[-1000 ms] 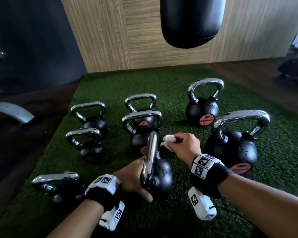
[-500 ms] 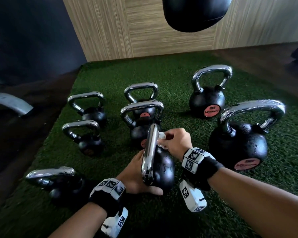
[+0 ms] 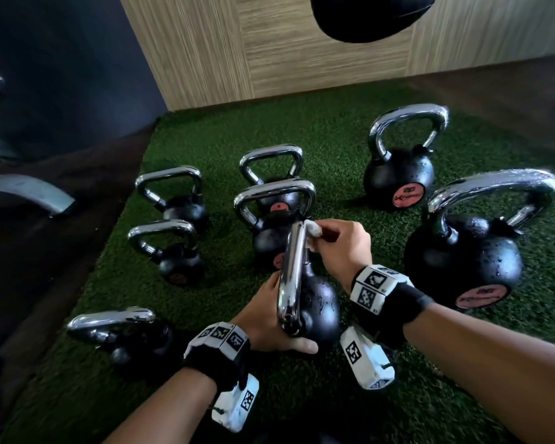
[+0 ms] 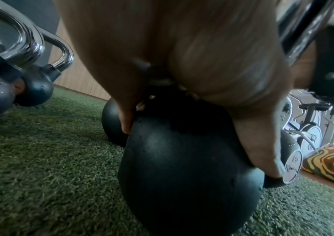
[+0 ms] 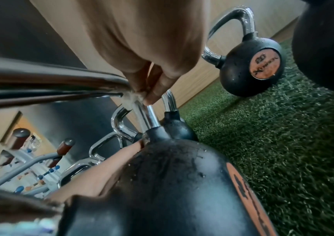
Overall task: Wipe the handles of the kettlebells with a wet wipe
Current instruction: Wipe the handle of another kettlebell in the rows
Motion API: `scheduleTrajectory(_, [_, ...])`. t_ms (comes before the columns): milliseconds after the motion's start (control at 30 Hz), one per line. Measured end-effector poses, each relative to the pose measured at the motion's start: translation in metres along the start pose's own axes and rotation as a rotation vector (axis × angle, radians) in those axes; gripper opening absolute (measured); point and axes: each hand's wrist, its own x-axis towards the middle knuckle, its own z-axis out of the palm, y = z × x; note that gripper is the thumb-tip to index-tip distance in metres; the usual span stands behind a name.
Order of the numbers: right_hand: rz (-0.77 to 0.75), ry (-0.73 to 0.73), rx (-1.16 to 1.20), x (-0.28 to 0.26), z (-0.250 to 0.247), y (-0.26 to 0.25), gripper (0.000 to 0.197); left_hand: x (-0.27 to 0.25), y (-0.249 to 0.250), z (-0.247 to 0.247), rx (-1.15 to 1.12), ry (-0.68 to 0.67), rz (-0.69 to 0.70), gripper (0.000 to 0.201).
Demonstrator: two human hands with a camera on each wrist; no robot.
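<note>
A black kettlebell [image 3: 318,302] with a chrome handle [image 3: 290,270] stands on the green turf in front of me, its handle edge-on to me. My left hand [image 3: 269,318] cups the ball from the left, thumb along its near side; the left wrist view shows the fingers curled round the black ball [image 4: 182,167]. At the handle's far top corner, my right hand [image 3: 340,245] pinches a small white wet wipe [image 3: 313,227] against the chrome. The right wrist view shows the wipe [image 5: 131,97] pressed where the handle bends downward.
Several more chrome-handled kettlebells stand around: a big one [image 3: 468,251] at the right, one [image 3: 398,174] behind it, two [image 3: 276,200] straight ahead, others [image 3: 170,245] to the left, one [image 3: 122,334] at near left. A black punch bag [image 3: 366,14] hangs above. Wood wall behind.
My right hand moved in from the right and brought the wipe onto the handle's far top corner. My left hand stayed on the ball, steadying it.
</note>
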Motion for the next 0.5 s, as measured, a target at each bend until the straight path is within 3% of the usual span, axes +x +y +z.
scheduleTrajectory(200, [-0.252, 0.075, -0.066, -0.015, 0.000, -0.006, 0.024, 0.006, -0.005, -0.006, -0.121, -0.084, -0.035, 0.116])
scheduleTrajectory(367, [-0.206, -0.076, -0.108, -0.002, -0.017, -0.013, 0.023, 0.010, -0.006, -0.007, -0.084, -0.094, -0.021, 0.119])
scheduleTrajectory(500, [-0.279, -0.115, -0.121, -0.015, -0.024, -0.021, 0.025, 0.015, -0.009, -0.010, -0.118, -0.134, -0.007, 0.121])
